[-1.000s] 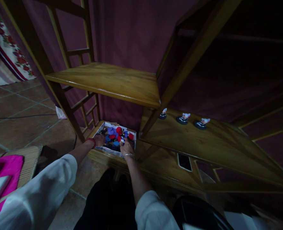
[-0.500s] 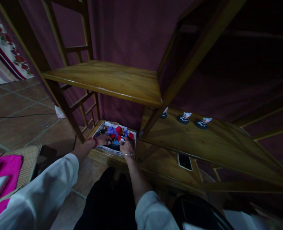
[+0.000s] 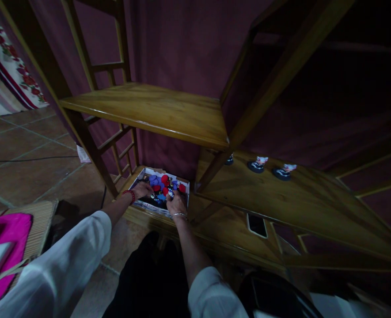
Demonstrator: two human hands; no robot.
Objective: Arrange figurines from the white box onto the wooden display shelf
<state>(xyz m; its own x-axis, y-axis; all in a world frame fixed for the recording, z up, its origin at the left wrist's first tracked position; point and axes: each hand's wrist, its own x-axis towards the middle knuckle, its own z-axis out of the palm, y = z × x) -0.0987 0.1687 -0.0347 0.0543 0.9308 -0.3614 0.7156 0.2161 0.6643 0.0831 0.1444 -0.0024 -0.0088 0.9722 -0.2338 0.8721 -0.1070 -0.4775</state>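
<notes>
Sleeves [image 3: 66, 260] in white are spreading along both arms, and dark trousers [image 3: 149, 282] are filling the space between them. Bright pink cloth [image 3: 21, 229] is lying on a woven mat [image 3: 44, 223] to the left, and a black object [image 3: 275, 291], too dim to name, is standing at the lower right. Farther in, the right hand [image 3: 177, 205], wearing a bangle [image 3: 179, 214], is pinching a small white-and-blue piece [image 3: 171, 193] between thumb and finger inside a shallow box [image 3: 153, 209]. The left hand [image 3: 142, 190], with red beads [image 3: 129, 194] at its wrist, is resting over the box's left part, fingers bending; whether it is gripping anything, I cannot tell. Red, purple and blue pieces are crowding the box, which is sitting on the bottom board under an overhanging shelf [image 3: 149, 108]. To the right, a phone [image 3: 257, 225] is lying on that board. Above it, three figurines [image 3: 257, 164] are standing on another shelf [image 3: 281, 198], a slanting post [image 3: 261, 92] partly hiding the leftmost. Flowered cloth [image 3: 29, 79] is hanging at the far left, beyond a cable [image 3: 32, 160].
</notes>
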